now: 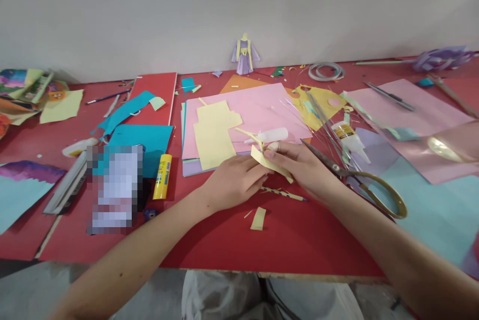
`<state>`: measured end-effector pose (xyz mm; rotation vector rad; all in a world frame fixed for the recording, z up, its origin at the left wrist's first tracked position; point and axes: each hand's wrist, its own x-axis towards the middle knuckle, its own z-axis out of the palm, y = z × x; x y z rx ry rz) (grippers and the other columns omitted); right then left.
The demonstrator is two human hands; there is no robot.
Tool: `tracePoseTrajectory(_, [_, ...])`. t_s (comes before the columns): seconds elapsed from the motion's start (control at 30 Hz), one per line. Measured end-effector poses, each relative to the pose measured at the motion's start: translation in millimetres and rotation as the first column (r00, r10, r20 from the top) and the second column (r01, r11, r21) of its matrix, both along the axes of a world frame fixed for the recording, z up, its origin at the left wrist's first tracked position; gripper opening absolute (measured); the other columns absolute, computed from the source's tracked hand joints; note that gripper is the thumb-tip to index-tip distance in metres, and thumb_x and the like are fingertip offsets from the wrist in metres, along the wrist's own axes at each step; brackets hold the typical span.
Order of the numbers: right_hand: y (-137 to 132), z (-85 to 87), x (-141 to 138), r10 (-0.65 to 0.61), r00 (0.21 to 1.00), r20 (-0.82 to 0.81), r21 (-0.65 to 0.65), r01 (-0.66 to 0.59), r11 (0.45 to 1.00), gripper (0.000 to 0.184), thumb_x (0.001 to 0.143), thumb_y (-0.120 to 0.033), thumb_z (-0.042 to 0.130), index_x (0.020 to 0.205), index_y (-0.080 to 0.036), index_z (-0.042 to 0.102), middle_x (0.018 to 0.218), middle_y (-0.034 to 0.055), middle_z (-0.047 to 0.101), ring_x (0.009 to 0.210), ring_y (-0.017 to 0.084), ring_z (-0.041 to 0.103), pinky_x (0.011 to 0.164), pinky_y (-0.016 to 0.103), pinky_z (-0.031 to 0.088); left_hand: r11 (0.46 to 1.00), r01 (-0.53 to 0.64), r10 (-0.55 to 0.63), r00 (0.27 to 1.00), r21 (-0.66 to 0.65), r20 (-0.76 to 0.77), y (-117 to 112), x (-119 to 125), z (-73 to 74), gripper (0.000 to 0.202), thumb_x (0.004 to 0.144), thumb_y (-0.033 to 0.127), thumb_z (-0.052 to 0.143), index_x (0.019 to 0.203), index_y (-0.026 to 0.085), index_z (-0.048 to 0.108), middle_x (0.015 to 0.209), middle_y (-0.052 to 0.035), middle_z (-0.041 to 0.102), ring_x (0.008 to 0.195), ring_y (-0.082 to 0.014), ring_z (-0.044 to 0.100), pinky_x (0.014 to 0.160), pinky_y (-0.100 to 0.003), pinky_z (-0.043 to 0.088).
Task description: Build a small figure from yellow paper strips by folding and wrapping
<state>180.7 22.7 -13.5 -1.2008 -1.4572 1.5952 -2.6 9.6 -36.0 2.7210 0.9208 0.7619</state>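
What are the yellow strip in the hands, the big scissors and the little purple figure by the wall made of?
The yellow strip looks like matte paper: thin, flat and shine-free. The scissors seem to have dark metal blades, judging by their grey tone; the smooth yellowish handles could be plastic or coated metal. The purple figure is probably paper too, from its pleated skirt.
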Motion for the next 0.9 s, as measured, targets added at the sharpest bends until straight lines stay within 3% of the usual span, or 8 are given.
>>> tracePoseTrajectory(0.33, [-0.6, -1.0, -0.1, 0.005, 0.999, -0.051, -0.025, -0.006, 1.000, 0.029, 0.081, -0.047, 0.065, 0.076, -0.019, 0.058, 0.075, 0.0010, 0.055, 0.070, 0.014, 0.050, 0.061, 0.027, 0.039, 0.999, 0.001, -0.003, 0.999, -0.034, -0.045, -0.1, 0.3, 1.5, 0.018, 0.093, 0.018, 0.044, 0.107, 0.018, 0.056, 0.103, -0.0083, 0.068, 0.095, -0.0206, 0.064, 0.079, -0.035, 0.054])
tracePoseTrajectory(0.57, [0.1, -4.6, 1.4, -0.022, 0.998, 0.067, 0.043, 0.019, 0.999, 0.041, 0.086, -0.053, 0.055, 0.064, -0.019, 0.052, 0.058, -0.0043, 0.040, 0.051, 0.009, 0.034, 0.049, 0.026, 0.023, 1.000, -0.010, 0.009, 0.999, -0.021, -0.053, -0.4, 1.0, 1.4, 0.018, 0.093, 0.019, 0.045, 0.108, 0.019, 0.056, 0.100, -0.0067, 0.069, 0.089, -0.0210, 0.065, 0.075, -0.034, 0.053])
tracePoseTrajectory(0.9, [0.6, -6.2, 2.0, -0.031, 0.998, 0.061, 0.039, 0.029, 0.999, 0.035, 0.084, -0.052, 0.059, 0.072, -0.019, 0.060, 0.071, 0.0005, 0.054, 0.062, 0.012, 0.046, 0.055, 0.026, 0.033, 0.999, -0.013, 0.009, 0.998, -0.050, -0.068, -0.7, 0.7, 3.0, 0.020, 0.093, 0.019, 0.044, 0.109, 0.019, 0.056, 0.102, -0.0082, 0.068, 0.091, -0.0217, 0.065, 0.076, -0.036, 0.053])
